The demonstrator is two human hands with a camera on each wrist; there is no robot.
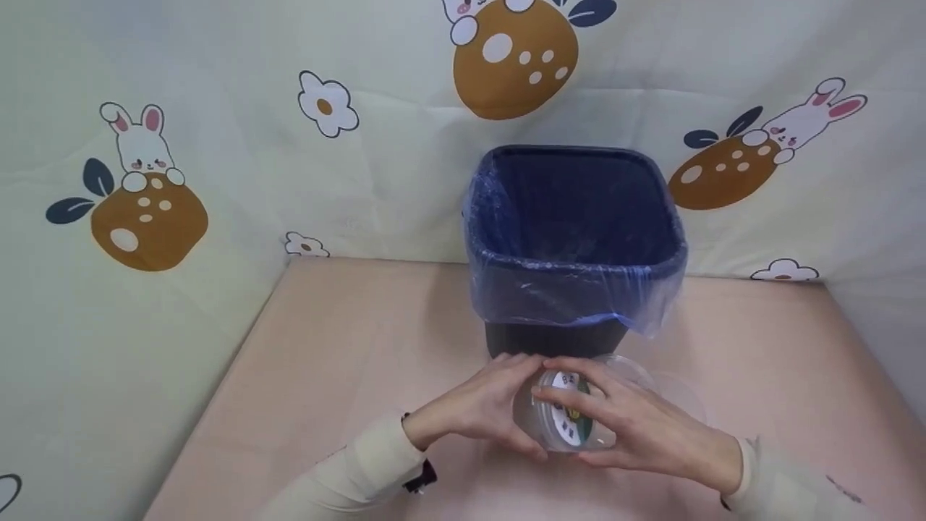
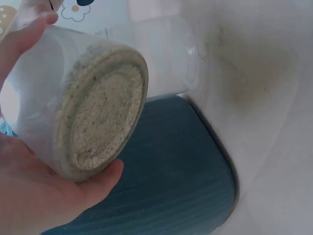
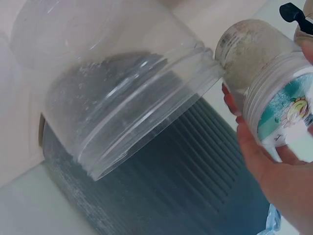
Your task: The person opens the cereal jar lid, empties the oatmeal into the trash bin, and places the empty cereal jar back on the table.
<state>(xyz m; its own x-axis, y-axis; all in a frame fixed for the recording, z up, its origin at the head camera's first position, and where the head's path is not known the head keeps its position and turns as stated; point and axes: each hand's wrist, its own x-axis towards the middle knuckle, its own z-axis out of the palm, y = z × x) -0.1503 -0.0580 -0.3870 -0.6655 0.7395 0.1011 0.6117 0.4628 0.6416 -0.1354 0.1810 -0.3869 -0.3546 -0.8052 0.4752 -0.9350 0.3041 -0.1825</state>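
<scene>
One jar [image 2: 105,122] in L hand [image 1: 481,409], fingers curled round it, R hand [image 1: 644,427] fingers curled round lid [image 1: 571,427]; prob. lid-turning step, next needs firm twist w/ jar steady.

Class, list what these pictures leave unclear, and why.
Lettering on the lid label: head view, too small, partly covered by the right hand.
Clear container: head view, largely hidden behind that hand.
Floor of the bin: head view, lost in darkness.
Topmost printed rabbit: head view, cut off by the top edge.
</scene>
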